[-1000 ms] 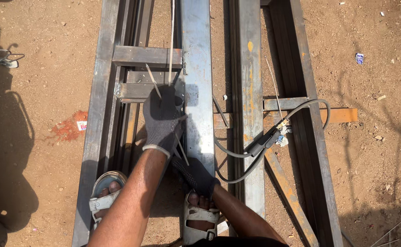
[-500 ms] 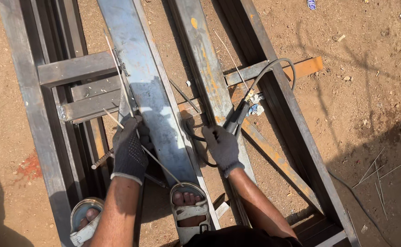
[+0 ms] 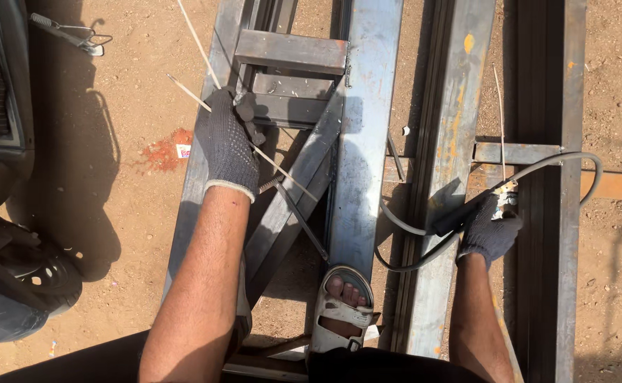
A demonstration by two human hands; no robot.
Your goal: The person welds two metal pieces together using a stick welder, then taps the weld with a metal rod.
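nearest the camera, a foot in a grey sandal (image 3: 341, 306) stands on the long steel channel (image 3: 362, 135) that runs up the middle of the welded frame on the dirt ground (image 3: 119, 234); every place below is told from that channel.

to its right, the right hand (image 3: 490, 232), in a dark knit glove, has its fingers (image 3: 504, 225) wrapped shut around the welding electrode holder (image 3: 499, 202). a thin welding rod (image 3: 500, 120) stands up out of the holder, and a grey cable (image 3: 424, 230) loops from it back toward the channel. the holder looks solid and moderately heavy, with the stiff cable dragging on it, so the insulated handle is the sound place to grip. the rod looks light, stiff and brittle in its coating, not a thing to bend.

to the channel's left and a little farther, the left hand (image 3: 229, 142), also gloved, has its fingers (image 3: 243, 113) closed on a few spare welding rods (image 3: 194, 96), held about mid-length, their ends crossing past the left rail (image 3: 208, 106). they are thin and could roll or slip through knit cloth.

farther left of the channel, a metal clamp tool (image 3: 69, 32) lies on the dirt.
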